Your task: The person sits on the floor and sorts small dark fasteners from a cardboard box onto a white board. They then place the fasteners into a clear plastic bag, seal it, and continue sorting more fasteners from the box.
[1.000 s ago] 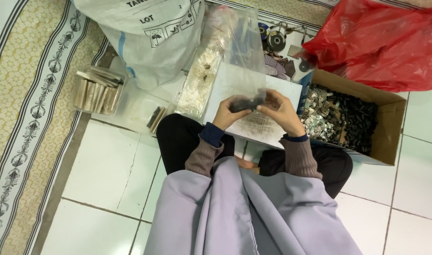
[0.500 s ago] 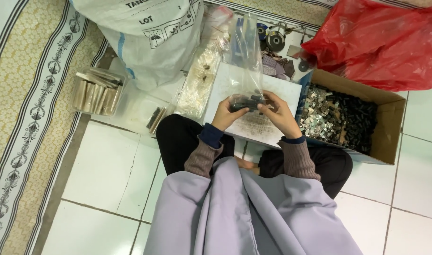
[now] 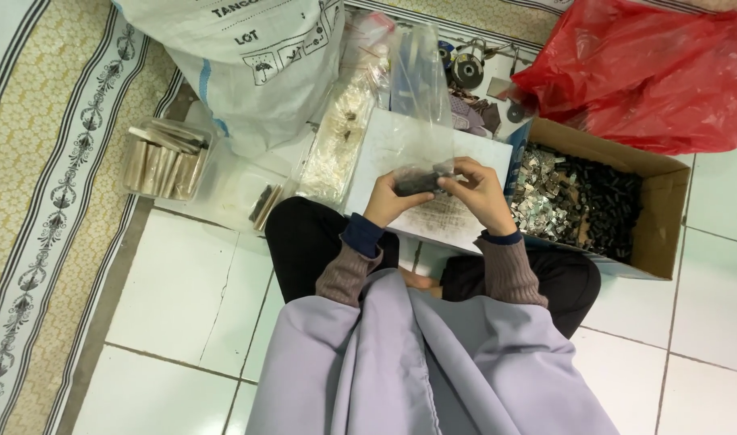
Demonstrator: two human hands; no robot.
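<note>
White floor tiles (image 3: pixel 183 298) surround a white board (image 3: pixel 400 149), above which left hand (image 3: pixel 388 197) and right hand (image 3: pixel 481 189) both pinch a small dark-filled bag (image 3: pixel 421 179), apparently to steady it.

Home floor workshop: parts box (image 3: pixel 658 201), sacks (image 3: pixel 263 72)
</note>
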